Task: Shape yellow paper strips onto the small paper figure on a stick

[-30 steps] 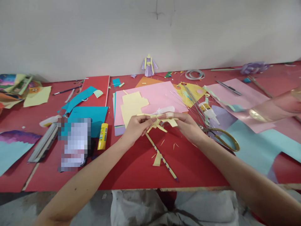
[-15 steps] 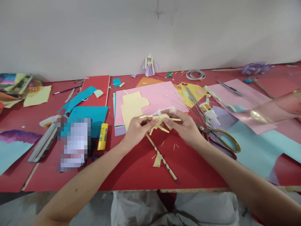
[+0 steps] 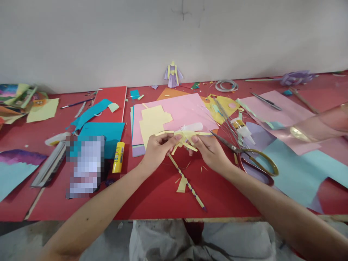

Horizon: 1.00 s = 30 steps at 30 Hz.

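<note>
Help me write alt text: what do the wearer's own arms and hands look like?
The left hand and right hand wear no gloves. Neither the left forearm nor right forearm shows a sleeve, watch or bracelet; the left bears a small dark spot.

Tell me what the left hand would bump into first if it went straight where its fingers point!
The yellow paper piece, which the left hand is holding. Just past it, probably the right hand, though one view leaves the depth unclear.
</note>
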Tool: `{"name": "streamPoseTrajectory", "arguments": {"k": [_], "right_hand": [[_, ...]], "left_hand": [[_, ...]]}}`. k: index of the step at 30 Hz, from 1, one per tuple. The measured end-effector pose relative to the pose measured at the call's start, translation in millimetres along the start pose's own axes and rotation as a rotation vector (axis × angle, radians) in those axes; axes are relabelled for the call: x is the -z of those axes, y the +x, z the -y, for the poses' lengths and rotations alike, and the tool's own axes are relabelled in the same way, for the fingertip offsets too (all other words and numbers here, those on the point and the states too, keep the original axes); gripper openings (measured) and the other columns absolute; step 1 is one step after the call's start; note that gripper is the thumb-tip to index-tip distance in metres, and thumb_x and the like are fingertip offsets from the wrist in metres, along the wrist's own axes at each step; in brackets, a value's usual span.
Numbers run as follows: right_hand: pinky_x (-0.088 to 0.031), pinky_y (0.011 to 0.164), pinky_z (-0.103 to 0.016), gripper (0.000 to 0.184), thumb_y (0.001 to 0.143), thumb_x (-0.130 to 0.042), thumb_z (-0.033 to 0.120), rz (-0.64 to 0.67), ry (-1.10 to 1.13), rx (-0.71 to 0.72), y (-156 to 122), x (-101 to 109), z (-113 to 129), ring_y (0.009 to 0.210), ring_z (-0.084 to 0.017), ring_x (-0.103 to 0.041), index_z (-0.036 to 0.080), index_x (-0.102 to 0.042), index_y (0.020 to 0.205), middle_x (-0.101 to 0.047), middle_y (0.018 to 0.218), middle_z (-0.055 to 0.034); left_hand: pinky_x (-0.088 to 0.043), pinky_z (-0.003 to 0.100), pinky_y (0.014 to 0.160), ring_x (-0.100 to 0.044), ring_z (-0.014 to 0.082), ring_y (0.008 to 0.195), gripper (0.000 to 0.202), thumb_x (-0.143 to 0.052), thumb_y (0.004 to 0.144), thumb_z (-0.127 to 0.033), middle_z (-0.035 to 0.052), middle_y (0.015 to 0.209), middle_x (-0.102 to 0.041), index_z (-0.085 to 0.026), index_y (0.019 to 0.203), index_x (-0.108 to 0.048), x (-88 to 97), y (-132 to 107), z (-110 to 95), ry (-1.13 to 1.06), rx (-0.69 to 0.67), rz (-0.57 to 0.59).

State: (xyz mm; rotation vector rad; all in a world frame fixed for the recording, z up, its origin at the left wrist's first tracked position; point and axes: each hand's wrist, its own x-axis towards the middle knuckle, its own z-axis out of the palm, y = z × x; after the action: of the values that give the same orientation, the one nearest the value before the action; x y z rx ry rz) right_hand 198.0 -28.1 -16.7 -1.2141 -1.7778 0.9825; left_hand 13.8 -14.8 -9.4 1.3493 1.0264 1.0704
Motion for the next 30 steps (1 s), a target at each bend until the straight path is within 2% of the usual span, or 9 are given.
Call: {"name": "streamPoseTrajectory", "arguments": {"k": [2,4,9,13,20,24,30], "right_hand": [[-0.039,0.063,-0.026,0.054,0.096,-0.036,0.054,0.021,-0.050,0.032,0.3,1.2,-1.1,0.059,-0.013,-0.055,0.018,-0.055,0.059,-0.058,0.060,-0.0014],[-0.038,0.061,-0.025,0.055,0.094,-0.039,0.056,0.026,-0.086,0.046,1.2,1.8,-2.1,0.056,-0.012,-0.054,0.018,-0.053,0.057,-0.057,0.056,-0.0005],[-0.039,0.057,-0.024,0.057,0.093,-0.038,0.059,0.109,-0.073,0.014,2.7,1.9,-2.3,0.051,-0.011,-0.052,0.018,-0.053,0.057,-0.056,0.052,0.0006],[-0.040,0.056,-0.023,0.055,0.092,-0.039,0.060,0.137,-0.016,-0.025,3.2,2.3,-2.5,0.050,-0.010,-0.053,0.018,-0.056,0.061,-0.057,0.052,0.0012],[-0.044,0.066,-0.026,0.053,0.092,-0.040,0.059,0.170,0.018,-0.026,4.0,1.6,-3.6,0.062,-0.014,-0.061,0.018,-0.062,0.067,-0.065,0.064,-0.0022],[-0.044,0.070,-0.027,0.053,0.093,-0.038,0.058,0.175,0.042,-0.010,4.5,0.4,-2.9,0.065,-0.015,-0.061,0.018,-0.065,0.073,-0.065,0.063,-0.0023],[-0.044,0.068,-0.028,0.055,0.092,-0.039,0.061,0.161,0.041,-0.024,4.9,0.3,-2.5,0.064,-0.015,-0.059,0.018,-0.063,0.065,-0.064,0.061,-0.0024]], "left_hand": [[-0.033,0.021,0.045,-0.039,0.0047,0.042,0.035,-0.068,0.080,-0.043,-0.0057,0.047,-0.042,-0.016,0.059,-0.059,-0.7,-1.0,-0.1,0.001,-0.020,-0.013],[-0.032,0.020,0.044,-0.038,0.0046,0.042,0.031,-0.069,0.080,-0.042,-0.0062,0.046,-0.042,-0.016,0.064,-0.060,-1.5,-2.0,0.9,-0.019,-0.026,-0.024],[-0.030,0.020,0.043,-0.037,0.0048,0.043,0.024,-0.068,0.081,-0.040,-0.0065,0.048,-0.042,-0.018,0.075,-0.066,-2.4,-3.4,4.5,-0.065,-0.019,-0.025],[-0.030,0.020,0.043,-0.037,0.0046,0.043,0.025,-0.068,0.082,-0.040,-0.0061,0.048,-0.042,-0.018,0.071,-0.065,-2.3,-3.5,4.8,-0.087,-0.013,-0.014],[-0.031,0.021,0.042,-0.037,0.0048,0.042,0.029,-0.069,0.080,-0.041,-0.0061,0.048,-0.042,-0.017,0.065,-0.061,-4.7,-4.2,5.7,-0.154,0.005,0.011],[-0.030,0.020,0.042,-0.036,0.0045,0.042,0.030,-0.068,0.081,-0.040,-0.0063,0.048,-0.041,-0.017,0.063,-0.059,-5.2,-3.3,8.3,-0.233,0.030,0.024],[-0.028,0.020,0.042,-0.036,0.0033,0.041,0.033,-0.067,0.082,-0.036,-0.0065,0.048,-0.040,-0.016,0.059,-0.055,-6.1,-2.2,10.3,-0.343,0.066,0.069]]}}
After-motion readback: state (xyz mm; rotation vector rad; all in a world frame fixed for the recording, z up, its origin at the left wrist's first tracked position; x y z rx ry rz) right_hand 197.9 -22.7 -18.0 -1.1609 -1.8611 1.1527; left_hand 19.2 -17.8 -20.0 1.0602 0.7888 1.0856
